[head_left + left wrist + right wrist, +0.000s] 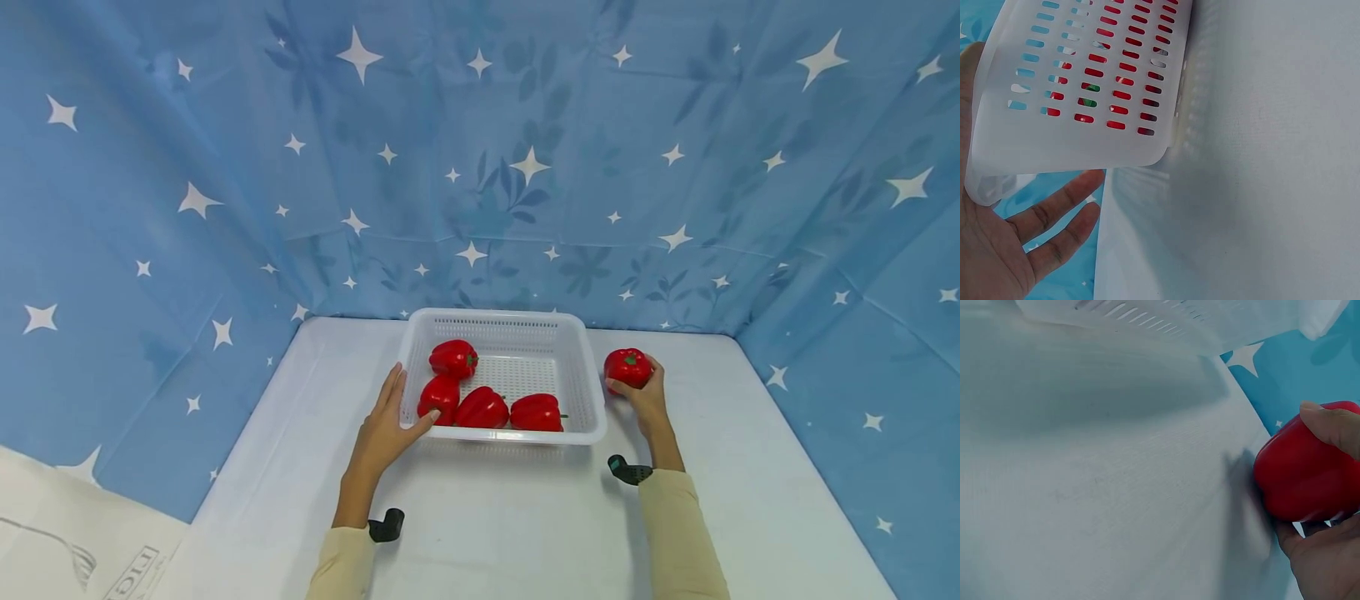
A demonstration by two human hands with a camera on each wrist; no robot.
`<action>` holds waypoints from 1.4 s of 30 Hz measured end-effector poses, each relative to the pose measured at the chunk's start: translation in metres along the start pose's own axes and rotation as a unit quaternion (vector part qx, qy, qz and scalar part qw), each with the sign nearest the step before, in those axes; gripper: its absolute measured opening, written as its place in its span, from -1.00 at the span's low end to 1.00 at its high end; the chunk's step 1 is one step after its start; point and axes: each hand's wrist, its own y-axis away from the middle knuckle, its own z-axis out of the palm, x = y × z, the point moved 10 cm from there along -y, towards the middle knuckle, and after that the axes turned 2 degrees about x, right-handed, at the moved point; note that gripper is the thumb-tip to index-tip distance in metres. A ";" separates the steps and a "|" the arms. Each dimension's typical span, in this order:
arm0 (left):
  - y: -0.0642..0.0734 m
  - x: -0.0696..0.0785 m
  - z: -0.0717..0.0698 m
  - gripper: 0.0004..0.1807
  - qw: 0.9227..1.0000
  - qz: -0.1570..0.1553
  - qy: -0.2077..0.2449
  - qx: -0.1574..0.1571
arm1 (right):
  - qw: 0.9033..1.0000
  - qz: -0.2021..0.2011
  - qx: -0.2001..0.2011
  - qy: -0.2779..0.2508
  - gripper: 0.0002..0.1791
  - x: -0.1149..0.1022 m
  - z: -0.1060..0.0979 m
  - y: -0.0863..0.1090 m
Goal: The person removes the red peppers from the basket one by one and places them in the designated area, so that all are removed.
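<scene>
My right hand (649, 402) grips a red bell pepper (624, 368) beside the right wall of a white plastic basket (495, 435). In the right wrist view the thumb lies over this pepper (1307, 472) and the fingers pass beneath it. At the basket's front left corner is my left hand (382, 437), its thumb at the front rim and its straight fingers along the outer left side. The left wrist view shows the fingers spread by the slotted basket wall (1066, 147). Several red bell peppers (482, 408) lie inside, along the basket's left and front.
A white table (510, 525) carries the basket near its back edge. Blue curtains with white stars (480, 167) hang behind and at both sides. Pale printed cloth (67, 533) shows at the lower left. Each wrist wears a small black device, on the left (387, 525) and right (630, 471).
</scene>
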 end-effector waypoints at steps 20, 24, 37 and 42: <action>-0.002 0.001 -0.001 0.12 1.000 -0.006 -0.006 0.001 | 0.999 -0.015 0.009 0.033 0.25 0.000 -0.003 -0.002; -0.002 0.000 -0.001 0.14 1.000 -0.006 -0.006 0.001 | 0.999 -0.017 0.002 0.034 0.25 0.000 -0.003 -0.001; -0.001 -0.002 0.001 0.13 1.000 -0.003 -0.005 0.000 | 0.999 -0.029 -0.014 0.025 0.21 0.002 0.002 0.003; -0.001 -0.003 0.002 0.12 1.000 -0.005 -0.003 0.000 | 0.999 -0.033 -0.021 0.020 0.18 0.002 0.003 0.004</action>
